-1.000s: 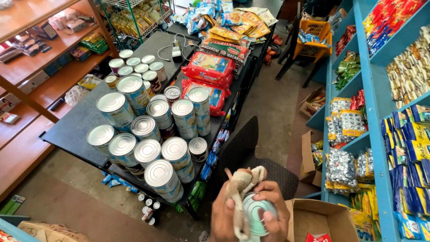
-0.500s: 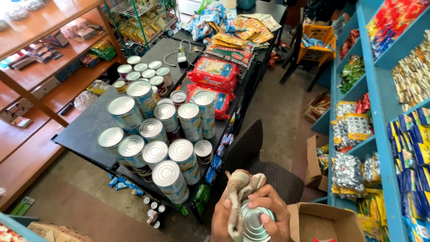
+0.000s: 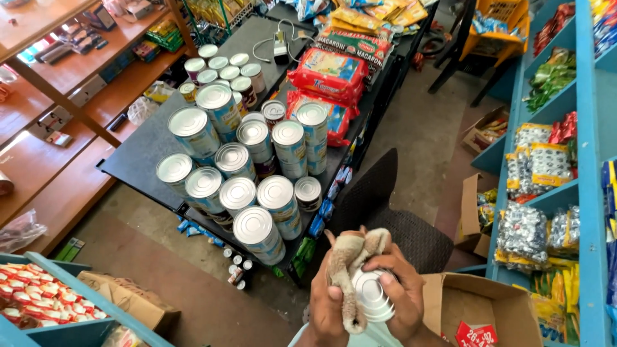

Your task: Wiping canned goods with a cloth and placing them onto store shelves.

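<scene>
Silver tin right at the bottom of the view, lid up, cradled between both hands. Right hand wraps around its right side, fingers curled over the rim; left hand grips the other side and pins a beige cloth against the can — the rag drapes over the lid's left edge and bunches up above the knuckles. Both hands are closed tight on their load.

Just beyond them sits a dark chair, and past that a black table packed with more silver-topped cans standing upright in rows, smaller tins at the far end. Red pasta packets lie stacked beside those. An open cardboard box rests on the concrete floor near the right hand — blue shelves of bagged goods rise along the right, and wooden shelving runs along the left.
</scene>
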